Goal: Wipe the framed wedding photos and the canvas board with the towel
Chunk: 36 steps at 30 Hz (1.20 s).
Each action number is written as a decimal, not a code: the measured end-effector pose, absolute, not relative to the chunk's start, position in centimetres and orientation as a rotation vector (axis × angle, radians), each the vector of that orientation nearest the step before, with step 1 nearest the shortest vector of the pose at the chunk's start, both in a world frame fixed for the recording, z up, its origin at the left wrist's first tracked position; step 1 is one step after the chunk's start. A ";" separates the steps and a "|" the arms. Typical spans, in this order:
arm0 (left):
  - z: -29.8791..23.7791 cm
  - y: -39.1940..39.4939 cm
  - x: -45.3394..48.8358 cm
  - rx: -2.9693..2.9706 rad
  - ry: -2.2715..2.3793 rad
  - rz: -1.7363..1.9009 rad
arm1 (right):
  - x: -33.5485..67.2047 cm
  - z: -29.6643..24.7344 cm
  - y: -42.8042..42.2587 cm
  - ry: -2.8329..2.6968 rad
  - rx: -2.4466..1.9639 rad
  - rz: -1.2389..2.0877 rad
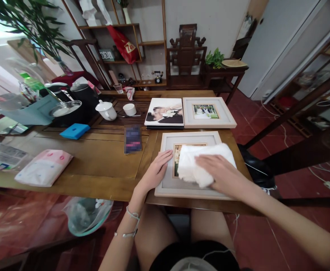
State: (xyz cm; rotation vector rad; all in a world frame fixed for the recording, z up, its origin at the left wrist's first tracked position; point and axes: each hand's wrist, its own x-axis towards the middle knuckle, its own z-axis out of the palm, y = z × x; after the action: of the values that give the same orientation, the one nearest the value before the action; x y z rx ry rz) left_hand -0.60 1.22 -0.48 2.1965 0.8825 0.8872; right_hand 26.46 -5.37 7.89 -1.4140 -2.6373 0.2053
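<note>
A picture frame [165,187] with a pale wooden border and grey mat lies flat near the table's front edge. My left hand [158,168] rests on its left side, fingers stretched out along the border. Under my right hand [215,169] a white cloth [191,162] is bunched against the glass, its fingers pressed on the cloth and slightly blurred. The cloth hides much of the photo inside. Behind this frame lie a second framed photo [189,113] and, beside it, a photo panel [165,101] on top of a dark flat item.
The wooden table [105,158] also bears a dark booklet-like item [133,139], a blue box [75,130], a tissue pack [44,167], a white teapot [106,110] and a white cup [129,109]. Below its front edge stands a lined bin [88,229].
</note>
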 end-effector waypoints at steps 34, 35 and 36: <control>-0.6 1.1 -0.5 2.204 0.889 0.877 | 29.5 6.3 3.7 -2.530 -1.695 -0.462; -0.6 1.1 -0.5 2.200 0.889 0.878 | 29.1 6.2 3.1 -2.554 -1.703 -0.466; -0.5 1.1 -0.5 2.198 0.889 0.877 | 28.6 6.2 2.1 -2.583 -1.711 -0.465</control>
State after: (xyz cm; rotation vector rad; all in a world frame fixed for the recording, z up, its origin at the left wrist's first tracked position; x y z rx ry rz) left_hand -0.53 1.05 -0.53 2.1979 0.8888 0.8774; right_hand 28.56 2.11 6.22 -1.7108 -2.5834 -0.4645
